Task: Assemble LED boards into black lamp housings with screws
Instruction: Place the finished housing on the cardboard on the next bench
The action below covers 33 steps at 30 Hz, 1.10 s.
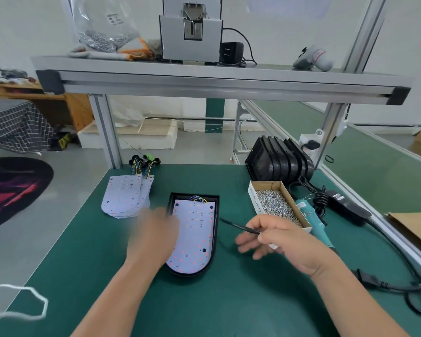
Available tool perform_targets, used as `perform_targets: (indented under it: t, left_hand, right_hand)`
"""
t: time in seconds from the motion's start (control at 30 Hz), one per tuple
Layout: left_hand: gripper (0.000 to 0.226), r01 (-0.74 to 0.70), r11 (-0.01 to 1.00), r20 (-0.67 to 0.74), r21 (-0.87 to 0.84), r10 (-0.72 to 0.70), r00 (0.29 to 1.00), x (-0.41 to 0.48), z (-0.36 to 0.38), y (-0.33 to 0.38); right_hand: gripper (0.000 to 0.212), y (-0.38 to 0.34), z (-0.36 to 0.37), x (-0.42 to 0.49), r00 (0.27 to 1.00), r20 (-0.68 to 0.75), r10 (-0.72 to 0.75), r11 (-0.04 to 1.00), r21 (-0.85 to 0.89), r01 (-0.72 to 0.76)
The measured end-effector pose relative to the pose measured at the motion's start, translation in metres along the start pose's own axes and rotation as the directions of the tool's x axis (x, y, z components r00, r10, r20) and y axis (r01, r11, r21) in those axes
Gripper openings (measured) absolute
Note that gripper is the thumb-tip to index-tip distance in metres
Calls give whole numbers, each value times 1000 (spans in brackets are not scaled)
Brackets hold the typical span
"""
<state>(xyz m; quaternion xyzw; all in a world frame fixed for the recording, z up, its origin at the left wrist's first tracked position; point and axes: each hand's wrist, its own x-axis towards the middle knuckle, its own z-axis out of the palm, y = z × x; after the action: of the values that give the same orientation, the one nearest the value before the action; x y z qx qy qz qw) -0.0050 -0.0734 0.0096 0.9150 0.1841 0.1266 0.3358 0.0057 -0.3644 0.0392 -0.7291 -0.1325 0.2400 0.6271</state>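
A black lamp housing (pixel 216 215) lies on the green mat with a white LED board (pixel 195 237) seated in it, coloured wires at its top. My left hand (pixel 153 235), blurred, lies over the housing's left edge and the board, fingers fairly straight. To the right, my right hand (pixel 275 237) pinches thin black tweezers (pixel 238 226) whose tip points toward the housing's right rim. A cardboard box of silver screws (pixel 276 205) sits behind that hand. A teal electric screwdriver (pixel 311 220) lies beside the box. Loose LED boards (pixel 125 197) are stacked at the left.
Several black housings (pixel 280 161) lean in a row at the back right. A black power adapter and cables (pixel 350 210) run along the right edge. An aluminium shelf (pixel 216 79) spans overhead with a screw feeder (pixel 191 37) and a bag of screws (pixel 100 40).
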Motion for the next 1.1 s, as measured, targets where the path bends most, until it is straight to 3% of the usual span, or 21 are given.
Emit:
perform_targets:
  t: [0.1, 0.23, 0.37, 0.5, 0.6, 0.67, 0.8, 0.93, 1.1]
  left_hand:
    - [31, -42, 978, 19, -203, 46, 999, -3, 4, 6]
    - [28, 36, 863, 96, -504, 14, 995, -15, 19, 15]
    - [16, 90, 701, 142, -707, 16, 990, -21, 26, 20]
    - [42, 64, 607, 164, -792, 110, 980, -27, 32, 24]
    - [53, 21, 599, 167, -800, 190, 967, -29, 32, 26]
    - [49, 28, 613, 170, -790, 176, 970, -30, 31, 26]
    - [46, 42, 622, 170, -782, 148, 974, -32, 30, 26]
    - [33, 83, 549, 236, -832, 215, 948, -34, 34, 24]
    - [65, 177, 468, 302, -866, 208, 930, -37, 36, 24]
  right_hand:
    - [54, 6, 13, 5, 997, 52, 53, 998, 23, -55]
    - [44, 11, 34, 14, 1000, -18, 1, 998, 58, 0]
    - [54, 14, 44, 22, 996, -84, 9, 955, 296, 16]
    - [60, 12, 45, 22, 991, -112, -79, 967, 235, 103]
    - [54, 15, 42, 25, 985, -136, -108, 952, 270, 142]
    - [57, 15, 42, 25, 983, -145, -114, 936, 317, 155]
    - [41, 17, 44, 25, 966, -165, -200, 957, 180, 229]
    - [30, 13, 38, 26, 934, -319, -160, 942, 232, 241]
    - [33, 5, 17, 15, 903, -405, -140, 900, 328, 286]
